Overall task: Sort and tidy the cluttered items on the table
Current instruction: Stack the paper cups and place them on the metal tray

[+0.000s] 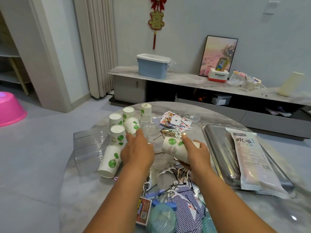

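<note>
Our right hand (195, 153) is wrapped around a nested paper cup stack (175, 147), left hand (137, 148) fingers loose, reaching for cups; light, crushable, so we grip mid-wall gently.

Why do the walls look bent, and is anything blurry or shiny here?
Head view: the wide-angle lens bows the curtain and the table edge; lamp glare glints on the metal tray; the left hand looks slightly motion-smeared, the right hand holding stacked paper cups is sharper.
</note>
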